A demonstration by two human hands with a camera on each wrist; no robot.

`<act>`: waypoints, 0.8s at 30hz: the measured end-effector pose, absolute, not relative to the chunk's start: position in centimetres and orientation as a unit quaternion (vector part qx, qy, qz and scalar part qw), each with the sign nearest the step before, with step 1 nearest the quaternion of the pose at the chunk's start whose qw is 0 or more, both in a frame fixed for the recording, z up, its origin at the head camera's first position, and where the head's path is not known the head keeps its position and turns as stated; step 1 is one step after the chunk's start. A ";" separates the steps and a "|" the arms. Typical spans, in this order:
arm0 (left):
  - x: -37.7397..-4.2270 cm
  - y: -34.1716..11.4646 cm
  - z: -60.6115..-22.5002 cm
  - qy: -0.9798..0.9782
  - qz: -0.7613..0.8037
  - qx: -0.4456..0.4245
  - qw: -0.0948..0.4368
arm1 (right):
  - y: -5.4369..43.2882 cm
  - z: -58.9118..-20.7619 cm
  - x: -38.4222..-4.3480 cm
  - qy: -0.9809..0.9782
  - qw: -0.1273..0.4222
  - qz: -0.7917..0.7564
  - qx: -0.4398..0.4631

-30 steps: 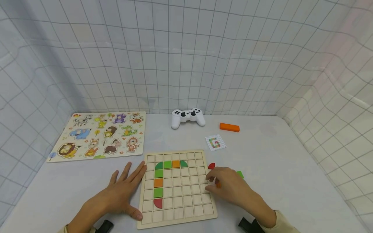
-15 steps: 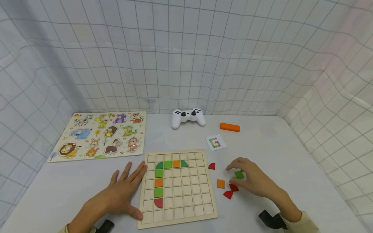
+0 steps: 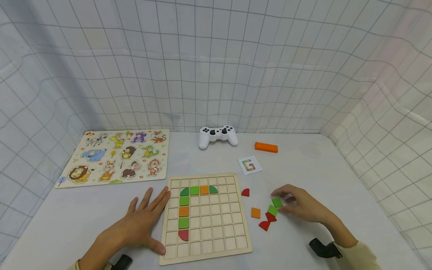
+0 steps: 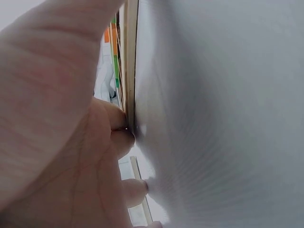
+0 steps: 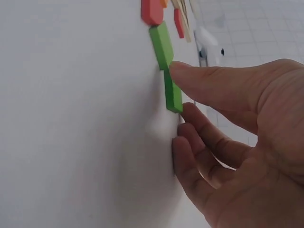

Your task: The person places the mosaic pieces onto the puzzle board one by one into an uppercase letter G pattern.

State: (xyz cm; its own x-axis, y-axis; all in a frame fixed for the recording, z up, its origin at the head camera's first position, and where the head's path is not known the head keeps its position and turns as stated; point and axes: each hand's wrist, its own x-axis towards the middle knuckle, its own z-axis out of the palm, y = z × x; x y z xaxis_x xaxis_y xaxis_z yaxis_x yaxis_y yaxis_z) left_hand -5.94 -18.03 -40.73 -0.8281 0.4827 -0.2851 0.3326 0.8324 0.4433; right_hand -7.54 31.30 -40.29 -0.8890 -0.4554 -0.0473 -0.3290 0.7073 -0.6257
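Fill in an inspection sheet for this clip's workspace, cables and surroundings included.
Surface: plain white tabletop.
Job's things: pale wooden grid board bearing eight coloured tiles; loose to its right, three red quarter-round tiles, two green square tiles, one orange square tile; white printed card beyond.
Clutter: white game controller, orange rectangular block, pale animal-picture puzzle board.
Hands: left hand spread against the grid board's left edge; right hand curls thumb and fingers around the farther green square tile.
Cables: nothing seen.
Surroundings: white grid-patterned curtain behind and both sides.
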 end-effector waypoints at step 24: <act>-6.1 -17.8 -41.0 0.945 0.172 0.219 0.169 | 30.7 -40.5 -8.5 0.930 0.081 -0.269 -0.239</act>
